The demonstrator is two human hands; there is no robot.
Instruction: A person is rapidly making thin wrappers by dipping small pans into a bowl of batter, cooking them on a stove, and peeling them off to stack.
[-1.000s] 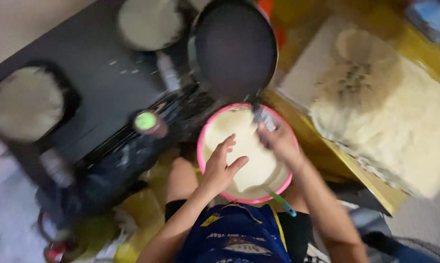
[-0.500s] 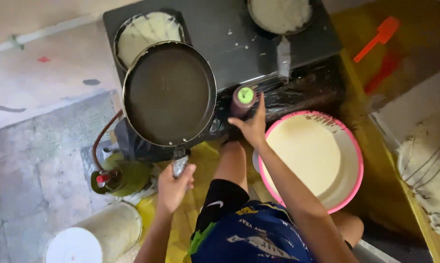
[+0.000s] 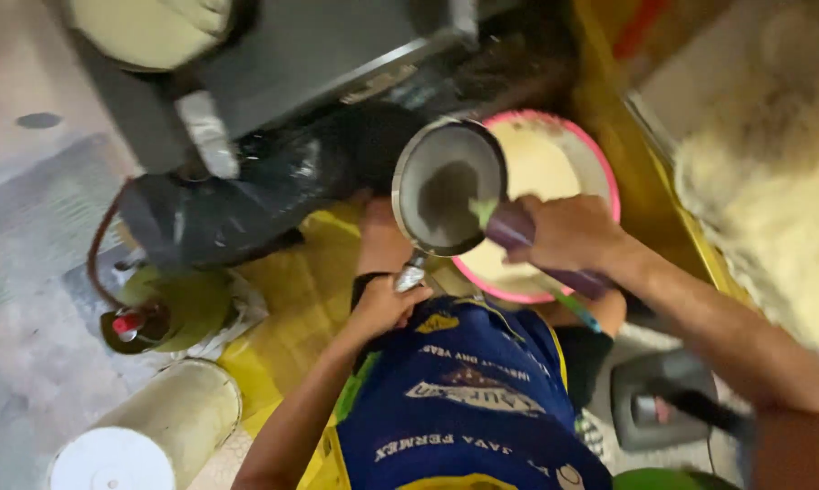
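Note:
My left hand (image 3: 387, 307) grips the handle of a small dark frying pan (image 3: 446, 186). The pan is tilted up above my lap, and its rim overlaps the pink bowl (image 3: 600, 159) of pale batter. My right hand (image 3: 568, 234) holds a purple bottle with a green tip (image 3: 509, 225). The tip points into the pan's inside and touches it or comes close; blur hides which. My blue printed shirt fills the lower middle.
A black stove (image 3: 319, 45) at the top carries a pan with a pale crepe (image 3: 146, 32). A green gas cylinder (image 3: 169, 308) and a white bucket (image 3: 146, 436) stand at left. Stacked pale crepes (image 3: 772, 200) lie at right, with a dark grey object (image 3: 663, 399) below them.
The pan left the stove and now tilts in front of the bowl with my left hand on its handle. My right hand lifted the green-tipped bottle from the stove edge into the pan.

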